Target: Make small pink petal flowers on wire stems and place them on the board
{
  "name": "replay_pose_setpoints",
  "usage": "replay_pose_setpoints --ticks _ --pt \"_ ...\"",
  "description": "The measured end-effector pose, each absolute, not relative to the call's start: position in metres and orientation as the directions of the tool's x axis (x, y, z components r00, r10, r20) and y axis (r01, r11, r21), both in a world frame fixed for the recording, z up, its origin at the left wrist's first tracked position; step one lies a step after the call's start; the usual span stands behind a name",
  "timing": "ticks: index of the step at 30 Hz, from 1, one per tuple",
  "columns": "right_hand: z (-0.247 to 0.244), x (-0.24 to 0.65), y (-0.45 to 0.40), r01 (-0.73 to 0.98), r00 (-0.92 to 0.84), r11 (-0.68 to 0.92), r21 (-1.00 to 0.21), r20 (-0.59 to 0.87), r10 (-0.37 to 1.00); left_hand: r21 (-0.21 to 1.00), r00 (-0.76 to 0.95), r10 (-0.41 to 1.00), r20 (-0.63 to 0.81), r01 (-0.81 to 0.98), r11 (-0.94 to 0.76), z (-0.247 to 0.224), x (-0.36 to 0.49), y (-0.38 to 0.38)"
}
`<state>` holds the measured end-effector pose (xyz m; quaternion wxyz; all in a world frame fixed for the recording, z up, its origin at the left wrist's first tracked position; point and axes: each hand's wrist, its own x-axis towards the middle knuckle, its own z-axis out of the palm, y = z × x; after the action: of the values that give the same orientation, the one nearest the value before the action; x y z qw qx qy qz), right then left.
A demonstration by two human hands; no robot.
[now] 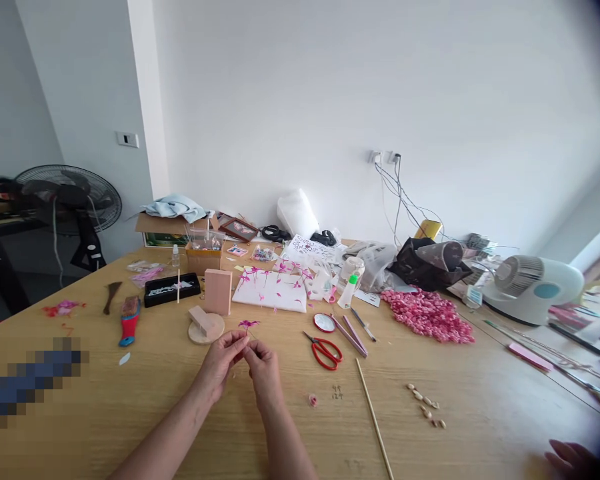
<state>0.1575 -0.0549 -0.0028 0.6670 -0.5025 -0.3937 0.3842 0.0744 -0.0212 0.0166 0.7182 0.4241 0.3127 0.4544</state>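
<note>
A small magenta flower (249,325) stands up between my two hands, over the wooden table (170,407). My left hand (225,360) is closed, its fingertips pinched at the flower's thin stem. Close beside it, my right hand (263,367) is also closed, thumb and finger pressed together just below the petals. The fingers hide most of the stem. Behind the hands, more magenta flowers (283,268) stand on a white foam block (267,297). Left of that are a round wooden disc (215,333) and an upright pinkish block (218,291).
Red scissors (325,352), a round red-rimmed dish (325,323) and a long wooden stick (373,413) lie to the right. Farther right are pink beads or petals (427,317) and a white fan (535,287). A brush (129,320) lies left. Another person's hand (570,459) shows lower right.
</note>
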Motion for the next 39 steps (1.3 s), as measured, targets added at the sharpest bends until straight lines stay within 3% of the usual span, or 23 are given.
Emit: replay_pose_setpoints --ticks 6,11,17,20,24,29,39 --pt "-0.003 0.159 -0.055 -0.196 0.334 0.114 -0.974 0.043 0.942 0.961 0.415 0.909 0.032 -0.263 0.086 0.020 0.068 -0.020" --pt "-0.009 0.160 -0.052 0.012 0.367 0.228 -0.974 0.216 0.905 0.976 0.334 0.939 0.080 -0.218 -0.005 0.018 0.071 -0.015" --pt "-0.010 0.159 -0.054 0.228 0.405 0.228 -0.947 0.305 0.862 0.974 0.278 0.958 0.070 -0.228 -0.005 0.012 0.074 -0.012" --pt "-0.009 0.160 -0.054 0.144 0.400 0.237 -0.961 0.276 0.874 0.959 0.313 0.949 0.042 -0.278 0.049 0.010 0.073 -0.013" --pt "-0.009 0.161 -0.053 -0.093 0.356 0.177 -0.980 0.133 0.925 0.939 0.424 0.905 0.010 -0.316 0.137 0.011 0.071 -0.018" --pt "-0.012 0.161 -0.054 -0.225 0.301 0.095 -0.970 0.024 0.953 0.955 0.414 0.909 0.049 -0.287 0.079 0.014 0.069 -0.019" --pt "-0.011 0.161 -0.053 0.176 0.370 0.241 -0.954 0.291 0.882 0.987 0.298 0.952 0.066 -0.158 -0.019 0.020 0.071 -0.015"
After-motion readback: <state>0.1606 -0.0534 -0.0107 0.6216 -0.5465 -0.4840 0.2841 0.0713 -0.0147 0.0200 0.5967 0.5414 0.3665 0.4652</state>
